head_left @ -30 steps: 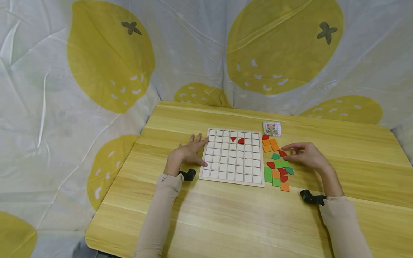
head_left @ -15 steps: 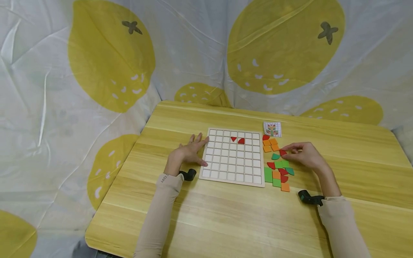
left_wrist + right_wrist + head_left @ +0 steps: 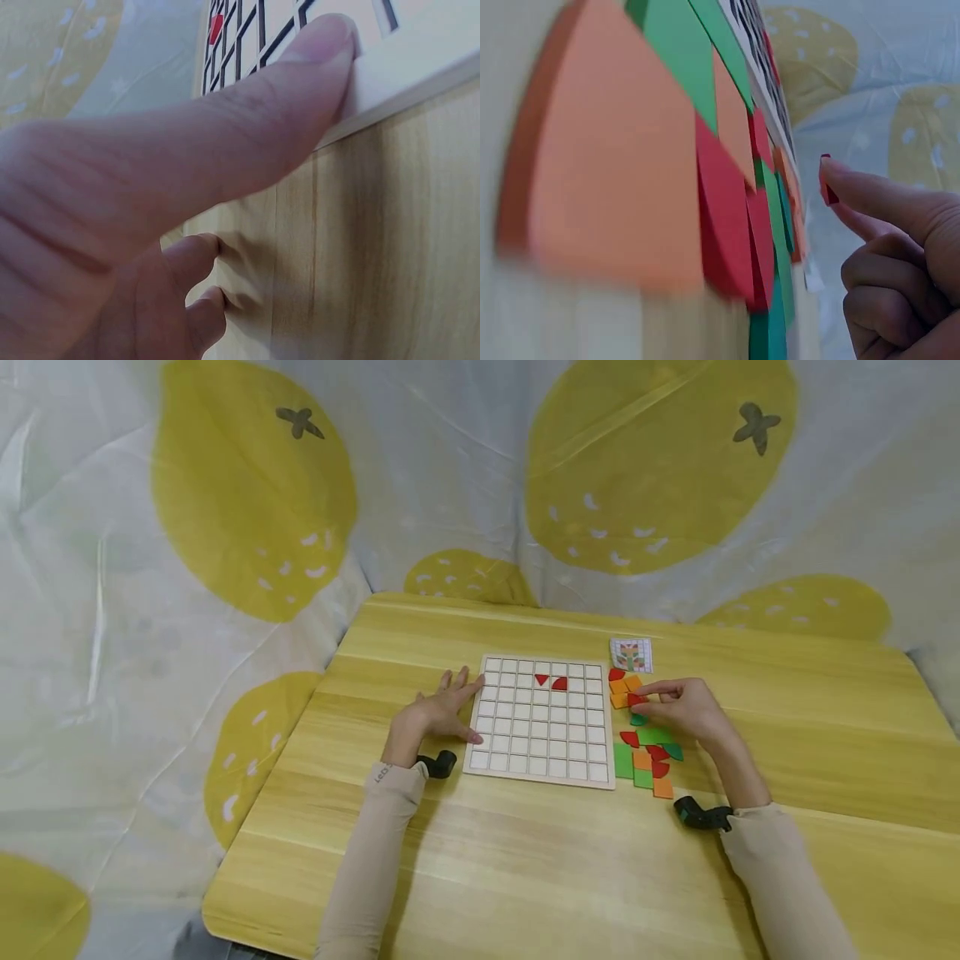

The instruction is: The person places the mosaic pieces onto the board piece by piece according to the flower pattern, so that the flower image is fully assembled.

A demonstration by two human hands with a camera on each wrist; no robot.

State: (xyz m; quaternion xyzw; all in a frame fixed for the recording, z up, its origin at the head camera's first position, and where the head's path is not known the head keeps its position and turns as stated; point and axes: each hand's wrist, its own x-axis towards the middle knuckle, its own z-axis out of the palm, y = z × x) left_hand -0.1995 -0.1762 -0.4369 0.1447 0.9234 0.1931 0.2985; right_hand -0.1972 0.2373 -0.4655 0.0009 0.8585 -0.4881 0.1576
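Note:
A white board with a square grid point(image 3: 510, 727) lies on the table, a red triangle point(image 3: 542, 680) and a red quarter-circle tile point(image 3: 559, 683) set in its cells. My left hand point(image 3: 438, 714) rests at the board's left edge, fingers spread; in the left wrist view the thumb point(image 3: 322, 45) presses on the rim. Between thumb and index finger, my right hand point(image 3: 686, 708) pinches another red tile point(image 3: 828, 180), raised above the loose pieces. Its full shape is partly covered by the fingers.
Right of the board lie loose tiles: orange squares point(image 3: 663, 788), green squares point(image 3: 624, 761), red quarter-circles point(image 3: 660, 769) and teal ones point(image 3: 673, 752), some overlapping. Behind them lies a small pattern card point(image 3: 632, 655). A lemon-print cloth point(image 3: 450, 468) hangs beyond the table.
My right hand has taken the red tile between thumb and finger, lifted it and moved left toward the board. The left hand stays in place.

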